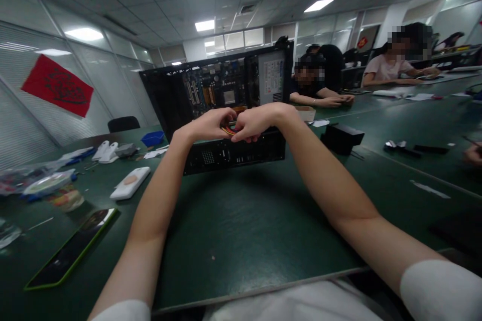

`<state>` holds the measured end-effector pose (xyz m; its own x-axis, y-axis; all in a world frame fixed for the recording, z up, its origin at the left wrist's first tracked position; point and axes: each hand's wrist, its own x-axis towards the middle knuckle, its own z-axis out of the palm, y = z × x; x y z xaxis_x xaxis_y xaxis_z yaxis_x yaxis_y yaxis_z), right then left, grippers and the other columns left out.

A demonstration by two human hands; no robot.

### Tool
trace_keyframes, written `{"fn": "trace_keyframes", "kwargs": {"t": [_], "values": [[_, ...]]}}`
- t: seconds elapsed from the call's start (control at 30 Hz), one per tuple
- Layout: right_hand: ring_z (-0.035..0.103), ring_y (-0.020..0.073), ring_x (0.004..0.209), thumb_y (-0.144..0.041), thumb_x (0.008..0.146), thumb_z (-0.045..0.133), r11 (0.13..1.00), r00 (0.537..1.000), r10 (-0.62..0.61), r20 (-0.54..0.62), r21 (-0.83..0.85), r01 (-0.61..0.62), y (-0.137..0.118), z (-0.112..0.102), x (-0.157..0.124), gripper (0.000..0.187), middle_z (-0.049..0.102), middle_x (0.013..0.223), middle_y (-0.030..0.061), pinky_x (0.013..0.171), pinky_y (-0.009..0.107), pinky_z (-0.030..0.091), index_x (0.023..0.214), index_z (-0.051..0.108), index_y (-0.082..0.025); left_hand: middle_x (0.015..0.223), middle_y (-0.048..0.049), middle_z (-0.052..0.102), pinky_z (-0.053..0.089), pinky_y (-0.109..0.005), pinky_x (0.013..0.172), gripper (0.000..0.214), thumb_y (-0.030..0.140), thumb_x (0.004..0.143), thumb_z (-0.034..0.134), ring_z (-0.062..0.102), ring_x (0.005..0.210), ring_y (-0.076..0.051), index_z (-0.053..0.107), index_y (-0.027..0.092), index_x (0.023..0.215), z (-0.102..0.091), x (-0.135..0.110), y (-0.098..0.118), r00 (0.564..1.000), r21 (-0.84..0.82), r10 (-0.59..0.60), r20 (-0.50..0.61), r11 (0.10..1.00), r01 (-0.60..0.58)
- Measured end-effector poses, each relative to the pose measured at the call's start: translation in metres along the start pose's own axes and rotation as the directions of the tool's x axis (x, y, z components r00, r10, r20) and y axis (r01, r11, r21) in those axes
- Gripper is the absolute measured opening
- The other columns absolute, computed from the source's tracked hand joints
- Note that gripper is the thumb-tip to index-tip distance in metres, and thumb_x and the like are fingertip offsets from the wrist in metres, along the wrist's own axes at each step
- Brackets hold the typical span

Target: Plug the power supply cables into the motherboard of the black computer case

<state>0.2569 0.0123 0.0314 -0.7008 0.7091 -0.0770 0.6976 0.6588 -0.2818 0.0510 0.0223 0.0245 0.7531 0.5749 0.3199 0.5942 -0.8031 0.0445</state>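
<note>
A black computer case [241, 153] stands in front of me, tilted, its inside facing me. Within it show a motherboard [229, 96] and a silver power supply [273, 80] with a label at the upper right. Both my hands meet at the front of the case, over a bundle of red, yellow and black cables [228, 131]. My left hand [211, 124] curls around the bundle from the left. From the other side, my right hand [254, 123] has its fingers closed on the same cables. The fingertips are partly hidden behind the hands.
A phone with a green edge [73, 248], a white box-like device [130, 183] and a blue tray [152, 138] lie to the left. At right are a black bracket-like part [342, 139] and paper scraps. Other people [320, 77] sit across the green table [241, 220].
</note>
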Motion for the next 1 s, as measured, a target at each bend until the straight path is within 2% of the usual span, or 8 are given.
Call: {"fn": "trace_keyframes", "kwargs": {"t": [0.1,0.17,0.2,0.33,0.53,0.73,0.87,1.0], "values": [[0.055,0.0133,0.055,-0.051,0.087,0.066,0.998,0.981,-0.05,-0.186,-0.055,0.041,0.009,0.02,0.032,0.04,0.064,0.063,0.0029,0.059,0.028,0.038,0.07,0.068,-0.015,0.103,-0.0092,0.074,0.05,-0.032,0.087,0.03,0.029,0.079,0.062,0.067,0.095,-0.025,0.074,0.012,0.099,0.035,0.011,-0.036,0.998,-0.033,-0.012,0.055,0.999,0.014],[0.051,0.0125,0.057,-0.051,0.089,0.06,0.994,0.922,-0.1,-0.375,-0.07,0.079,0.024,0.035,0.053,0.042,0.06,0.061,0.0016,0.06,0.028,0.033,0.071,0.068,-0.014,0.105,-0.0119,0.076,0.051,-0.033,0.086,0.036,0.025,0.08,0.054,0.068,0.098,-0.029,0.075,0.008,0.103,0.055,0.014,-0.063,0.979,-0.076,-0.204,-0.025,0.977,0.201],[0.049,0.012,0.058,-0.052,0.091,0.056,0.995,0.9,-0.102,-0.425,-0.045,0.091,0.033,0.041,0.063,0.044,0.058,0.061,0.0007,0.059,0.028,0.03,0.071,0.067,-0.014,0.107,-0.0125,0.077,0.052,-0.033,0.085,0.039,0.025,0.08,0.053,0.069,0.1,-0.029,0.075,0.007,0.107,0.063,0.015,-0.075,0.954,-0.105,-0.301,0.001,0.948,0.299],[0.042,0.0112,0.057,-0.054,0.092,0.052,0.996,0.94,-0.074,-0.332,0.023,0.086,0.06,0.06,0.09,0.046,0.051,0.059,-0.002,0.057,0.028,0.025,0.072,0.066,-0.015,0.111,-0.0118,0.076,0.053,-0.03,0.088,0.041,0.023,0.078,0.056,0.07,0.101,-0.027,0.073,0.009,0.112,0.079,0.016,-0.1,0.914,-0.091,-0.384,0.132,0.914,0.396],[0.043,0.0128,0.056,-0.058,0.093,0.05,0.995,0.902,-0.096,-0.421,-0.048,0.084,0.062,0.068,0.095,0.051,0.054,0.059,0.0007,0.057,0.029,0.024,0.069,0.067,-0.016,0.121,-0.0117,0.073,0.051,-0.028,0.094,0.042,0.018,0.077,0.058,0.068,0.11,-0.025,0.07,0.012,0.117,0.082,0.017,-0.102,0.927,-0.05,-0.373,0.043,0.926,0.375],[0.048,0.0142,0.058,-0.055,0.099,0.044,0.992,0.914,-0.102,-0.392,-0.107,0.065,0.053,0.067,0.092,0.056,0.064,0.065,0.0054,0.059,0.029,0.028,0.07,0.072,-0.016,0.118,-0.0131,0.073,0.053,-0.031,0.09,0.037,0.02,0.081,0.06,0.069,0.106,-0.028,0.069,0.014,0.116,0.082,0.015,-0.101,0.898,-0.031,-0.434,0.07,0.899,0.436],[0.059,0.0181,0.068,-0.05,0.1,0.046,0.987,0.893,-0.139,-0.428,-0.135,0.089,0.052,0.068,0.091,0.048,0.073,0.08,0.0085,0.064,0.029,0.032,0.084,0.078,-0.018,0.125,-0.0182,0.068,0.051,-0.037,0.096,0.051,0.018,0.078,0.064,0.066,0.111,-0.03,0.06,0.01,0.128,0.082,0.013,-0.098,0.909,-0.072,-0.397,-0.125,0.918,0.39],[0.064,0.0216,0.078,-0.053,0.097,0.051,0.983,0.877,-0.176,-0.447,-0.123,0.135,0.055,0.068,0.09,0.043,0.076,0.097,0.0092,0.066,0.028,0.034,0.102,0.077,-0.02,0.121,-0.0155,0.068,0.051,-0.037,0.095,0.052,0.026,0.074,0.072,0.065,0.109,-0.028,0.062,0.011,0.122,0.077,0.01,-0.092,0.906,-0.079,-0.226,-0.358,0.974,0.211]]}}
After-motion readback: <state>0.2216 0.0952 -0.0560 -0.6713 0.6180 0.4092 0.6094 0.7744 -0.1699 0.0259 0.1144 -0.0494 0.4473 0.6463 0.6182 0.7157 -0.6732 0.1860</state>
